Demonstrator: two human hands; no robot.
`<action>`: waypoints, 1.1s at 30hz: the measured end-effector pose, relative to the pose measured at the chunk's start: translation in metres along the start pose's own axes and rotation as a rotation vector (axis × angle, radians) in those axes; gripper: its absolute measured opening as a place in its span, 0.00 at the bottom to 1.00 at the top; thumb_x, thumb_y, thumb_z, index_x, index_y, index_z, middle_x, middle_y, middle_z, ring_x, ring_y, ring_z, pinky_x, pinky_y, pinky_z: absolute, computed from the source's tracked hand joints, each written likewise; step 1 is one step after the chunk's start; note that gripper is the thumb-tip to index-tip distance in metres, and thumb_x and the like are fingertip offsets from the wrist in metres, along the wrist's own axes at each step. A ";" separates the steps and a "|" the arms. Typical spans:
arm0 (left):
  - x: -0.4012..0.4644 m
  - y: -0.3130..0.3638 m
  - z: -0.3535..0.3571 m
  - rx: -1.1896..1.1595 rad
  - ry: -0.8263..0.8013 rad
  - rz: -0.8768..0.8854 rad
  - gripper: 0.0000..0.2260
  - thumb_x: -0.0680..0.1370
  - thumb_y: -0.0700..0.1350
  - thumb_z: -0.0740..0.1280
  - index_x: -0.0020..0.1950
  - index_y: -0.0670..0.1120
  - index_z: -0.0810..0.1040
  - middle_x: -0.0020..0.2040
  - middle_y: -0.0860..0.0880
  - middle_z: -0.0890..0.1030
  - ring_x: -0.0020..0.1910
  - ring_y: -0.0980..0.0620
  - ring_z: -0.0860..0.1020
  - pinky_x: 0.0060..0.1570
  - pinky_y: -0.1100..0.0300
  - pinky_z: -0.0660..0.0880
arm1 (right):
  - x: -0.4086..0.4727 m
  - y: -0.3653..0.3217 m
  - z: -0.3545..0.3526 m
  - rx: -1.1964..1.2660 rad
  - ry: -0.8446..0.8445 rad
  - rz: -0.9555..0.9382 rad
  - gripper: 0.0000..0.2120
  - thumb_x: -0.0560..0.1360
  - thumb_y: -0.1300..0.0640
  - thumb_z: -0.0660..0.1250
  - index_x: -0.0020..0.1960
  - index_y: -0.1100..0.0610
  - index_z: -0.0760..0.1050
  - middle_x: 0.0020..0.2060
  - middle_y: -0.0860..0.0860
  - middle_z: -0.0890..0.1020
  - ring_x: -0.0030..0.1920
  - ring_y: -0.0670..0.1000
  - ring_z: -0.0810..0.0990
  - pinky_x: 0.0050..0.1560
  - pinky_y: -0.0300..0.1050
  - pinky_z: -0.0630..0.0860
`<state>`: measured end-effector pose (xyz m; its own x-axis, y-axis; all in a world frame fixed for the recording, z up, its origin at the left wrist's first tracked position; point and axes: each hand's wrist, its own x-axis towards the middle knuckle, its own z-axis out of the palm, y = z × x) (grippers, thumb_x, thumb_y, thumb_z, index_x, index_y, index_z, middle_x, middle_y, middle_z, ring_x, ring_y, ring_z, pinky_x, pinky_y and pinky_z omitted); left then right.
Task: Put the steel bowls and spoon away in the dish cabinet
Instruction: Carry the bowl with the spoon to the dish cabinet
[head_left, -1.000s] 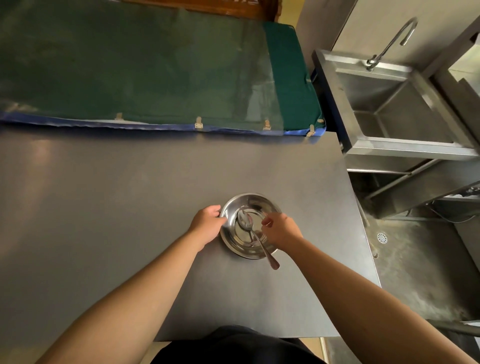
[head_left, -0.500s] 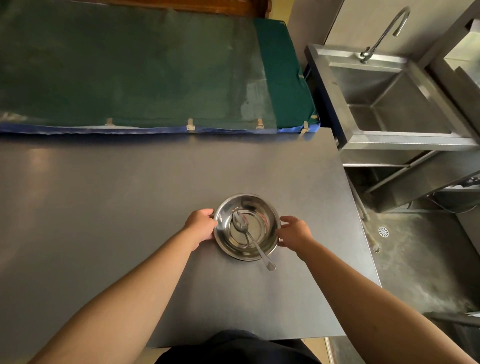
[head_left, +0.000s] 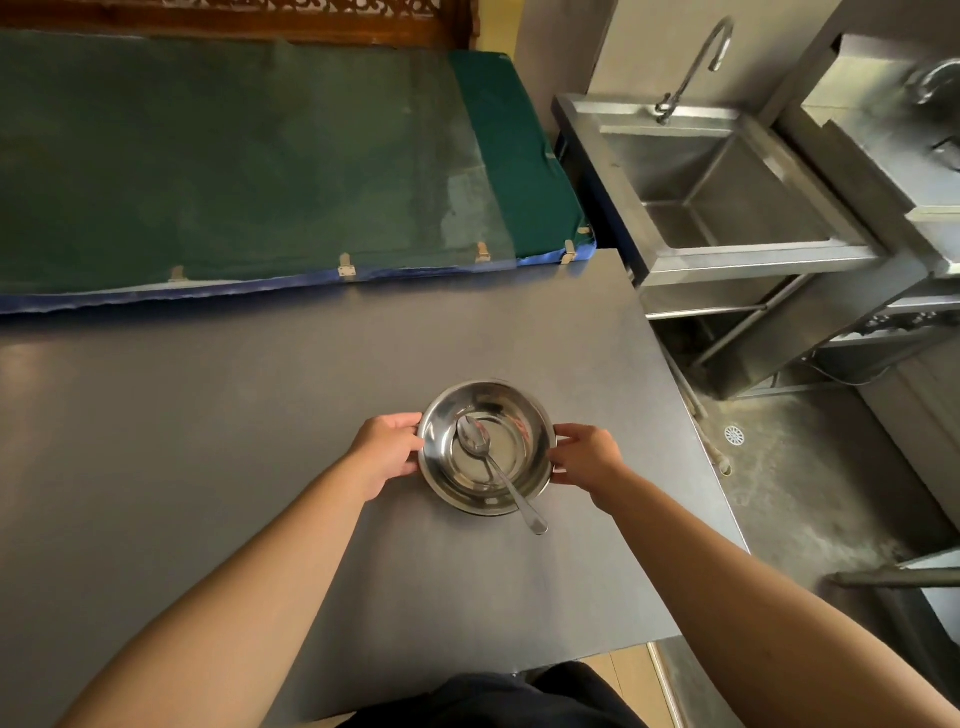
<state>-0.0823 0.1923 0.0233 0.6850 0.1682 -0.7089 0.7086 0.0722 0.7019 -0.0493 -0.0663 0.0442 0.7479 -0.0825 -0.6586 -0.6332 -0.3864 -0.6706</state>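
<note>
steel bowls (head_left: 485, 447) stacked, apparently two, on grey worktop (head_left: 208, 415) | spoon (head_left: 493, 465) inside, handle over near rim | left hand (head_left: 389, 449) and right hand (head_left: 587, 457) fingers curled on opposite rims

Bare grey table (head_left: 218, 426) lies open beyond and outside the fingers (head_left: 402, 422); between them only the stacked bowls (head_left: 524, 415) and spoon (head_left: 498, 470).
</note>
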 end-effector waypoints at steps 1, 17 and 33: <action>-0.004 0.004 0.001 -0.011 -0.020 0.016 0.19 0.76 0.30 0.65 0.64 0.43 0.79 0.53 0.48 0.84 0.57 0.45 0.82 0.55 0.49 0.80 | -0.009 -0.002 -0.005 0.020 0.019 -0.009 0.21 0.73 0.74 0.67 0.65 0.65 0.77 0.37 0.56 0.83 0.39 0.56 0.82 0.42 0.49 0.85; -0.082 0.099 0.063 -0.030 -0.336 0.216 0.13 0.76 0.30 0.67 0.56 0.43 0.82 0.50 0.43 0.87 0.46 0.47 0.85 0.46 0.54 0.83 | -0.093 -0.007 -0.122 0.282 0.196 -0.234 0.15 0.76 0.69 0.70 0.62 0.64 0.79 0.46 0.59 0.87 0.42 0.57 0.88 0.41 0.47 0.85; -0.264 0.068 0.377 0.190 -0.700 0.353 0.15 0.77 0.30 0.67 0.62 0.39 0.79 0.53 0.40 0.85 0.47 0.46 0.85 0.43 0.56 0.83 | -0.273 0.195 -0.395 0.569 0.562 -0.329 0.12 0.75 0.70 0.71 0.57 0.63 0.83 0.43 0.61 0.88 0.42 0.59 0.88 0.45 0.50 0.85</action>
<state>-0.1514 -0.2182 0.2315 0.7763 -0.5100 -0.3705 0.4037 -0.0491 0.9136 -0.2980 -0.4816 0.2281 0.8030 -0.5473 -0.2358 -0.2587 0.0362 -0.9653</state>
